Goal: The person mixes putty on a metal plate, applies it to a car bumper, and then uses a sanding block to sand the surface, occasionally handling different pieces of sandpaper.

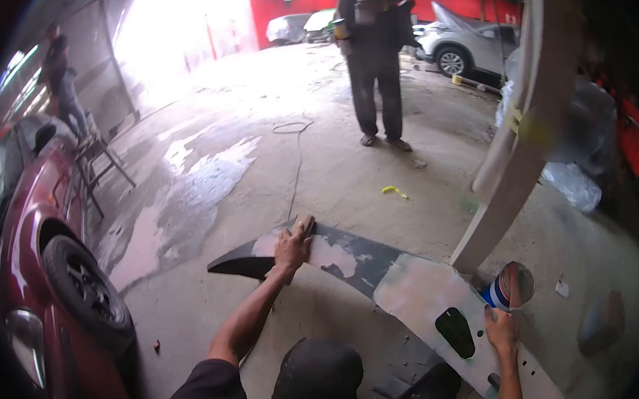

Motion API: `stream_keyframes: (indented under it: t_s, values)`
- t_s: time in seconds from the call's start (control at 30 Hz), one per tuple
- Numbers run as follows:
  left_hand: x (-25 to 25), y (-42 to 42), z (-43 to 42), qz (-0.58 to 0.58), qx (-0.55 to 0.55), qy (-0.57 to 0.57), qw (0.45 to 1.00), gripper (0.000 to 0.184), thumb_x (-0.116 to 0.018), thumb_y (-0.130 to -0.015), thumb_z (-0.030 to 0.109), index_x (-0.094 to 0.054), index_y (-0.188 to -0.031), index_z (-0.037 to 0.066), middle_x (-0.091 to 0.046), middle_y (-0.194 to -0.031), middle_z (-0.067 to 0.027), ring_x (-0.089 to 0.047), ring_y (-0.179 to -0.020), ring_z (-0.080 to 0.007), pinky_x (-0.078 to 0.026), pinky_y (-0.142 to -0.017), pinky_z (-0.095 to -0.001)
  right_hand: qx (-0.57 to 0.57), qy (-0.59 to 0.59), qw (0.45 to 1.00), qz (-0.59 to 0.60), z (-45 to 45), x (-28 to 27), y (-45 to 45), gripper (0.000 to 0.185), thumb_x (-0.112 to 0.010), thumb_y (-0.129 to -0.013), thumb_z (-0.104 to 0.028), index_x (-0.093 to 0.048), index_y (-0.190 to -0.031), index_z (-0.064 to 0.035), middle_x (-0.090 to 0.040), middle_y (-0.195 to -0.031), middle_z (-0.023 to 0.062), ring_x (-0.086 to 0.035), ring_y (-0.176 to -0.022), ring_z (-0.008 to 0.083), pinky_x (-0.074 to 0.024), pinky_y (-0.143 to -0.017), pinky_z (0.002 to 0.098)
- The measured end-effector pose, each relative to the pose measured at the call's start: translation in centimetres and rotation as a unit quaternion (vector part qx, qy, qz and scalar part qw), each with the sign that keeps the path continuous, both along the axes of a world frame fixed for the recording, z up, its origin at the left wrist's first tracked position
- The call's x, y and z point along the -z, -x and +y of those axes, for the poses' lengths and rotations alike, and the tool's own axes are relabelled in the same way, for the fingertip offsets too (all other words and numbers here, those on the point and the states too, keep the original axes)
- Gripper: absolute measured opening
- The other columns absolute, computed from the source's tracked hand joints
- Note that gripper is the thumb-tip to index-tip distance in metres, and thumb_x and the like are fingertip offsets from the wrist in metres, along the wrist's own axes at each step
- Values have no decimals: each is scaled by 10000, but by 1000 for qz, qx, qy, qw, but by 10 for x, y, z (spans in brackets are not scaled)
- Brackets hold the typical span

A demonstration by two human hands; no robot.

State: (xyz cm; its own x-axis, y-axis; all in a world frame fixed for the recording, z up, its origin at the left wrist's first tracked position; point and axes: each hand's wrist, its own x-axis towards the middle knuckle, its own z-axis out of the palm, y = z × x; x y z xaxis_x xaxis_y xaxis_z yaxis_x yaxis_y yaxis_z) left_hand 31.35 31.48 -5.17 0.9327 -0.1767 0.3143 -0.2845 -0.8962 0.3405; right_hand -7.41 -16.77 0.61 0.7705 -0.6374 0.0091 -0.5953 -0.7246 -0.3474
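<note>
A long curved car body panel (363, 265), dark with pale filler patches and several cut-out holes, lies across in front of my knees. My left hand (291, 251) is on its narrower left part, fingers closed over a small brown block (308, 224) that looks like a sanding block. The palm covers much of that block. My right hand (501, 329) grips the far edge of the panel's wide, pale right part. Right beyond that hand is an open metal can (513, 285) with a blue and white side.
A maroon car (31, 246) stands at left, near a metal stool (100, 158) with a person (64, 85) by it. Another person (377, 63) stands ahead. A post (510, 168) rises behind the panel. A cable (297, 168) and yellow strip (394, 192) lie on the floor.
</note>
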Motion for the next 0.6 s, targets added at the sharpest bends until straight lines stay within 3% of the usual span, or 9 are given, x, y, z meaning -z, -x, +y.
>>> stream_keyframes:
  t_s: [0.07, 0.17, 0.33, 0.43, 0.47, 0.53, 0.6]
  values:
    - [-5, 1, 3, 23, -3, -6, 1000, 636, -682, -965, 404, -499, -1525, 164, -588, -1241, -273, -576, -1203, -456, -522, -916, -534, -9, -54, 998, 32, -12, 7, -14, 746, -342, -1076, -615, -729, -951, 10, -697, -1025, 319, -640, -1048, 532, -482, -932, 590]
    - [-14, 6, 1, 13, -3, -15, 1000, 613, -678, -976, 333, -484, -1531, 159, -612, -1203, -295, -611, -1158, -473, -525, -915, -537, -41, -25, 995, 85, -15, 13, -41, 792, -306, -1082, -622, -740, -1018, 37, -684, -984, 349, -645, -1034, 544, -485, -915, 589]
    - [-13, 7, -5, -27, -19, -30, 999, 613, -662, -980, 312, -484, -1527, 101, -619, -1197, -280, -600, -1152, -464, -527, -897, -551, -18, -24, 998, 49, -19, 35, -63, 849, -269, -1072, -670, -726, -994, 41, -676, -1008, 356, -634, -1038, 554, -479, -927, 580]
    - [-1, 7, -3, -43, -15, -62, 997, 625, -648, -987, 344, -487, -1529, 79, -621, -1204, -264, -597, -1147, -437, -527, -903, -530, -50, -123, 991, 26, -61, 53, -40, 861, -283, -1058, -705, -717, -1038, 38, -678, -954, 334, -679, -962, 497, -496, -895, 524]
    - [-1, 5, -1, -38, -12, -68, 997, 630, -651, -986, 363, -493, -1529, 86, -621, -1208, -260, -598, -1145, -428, -525, -905, -523, -69, -177, 978, -83, -72, 62, -24, 815, -377, -1061, -677, -716, -1093, 62, -721, -871, 236, -641, -769, 374, -504, -826, 455]
    - [-1, 1, 4, -45, 6, -93, 995, 639, -649, -988, 404, -508, -1520, 79, -633, -1183, -255, -611, -1120, -420, -531, -913, -498, -23, -144, 986, -78, -102, 58, 25, 786, -376, -1069, -655, -715, -1162, 48, -710, -821, 154, -628, -686, 260, -501, -718, 439]
    - [-5, -4, 11, -34, 25, -97, 994, 615, -621, -1001, 390, -506, -1528, 95, -642, -1176, -247, -627, -1117, -429, -540, -904, -513, 71, -146, 986, -44, -138, 57, 87, 779, -367, -1071, -647, -716, -1179, 41, -698, -792, 132, -621, -626, 217, -490, -630, 396]
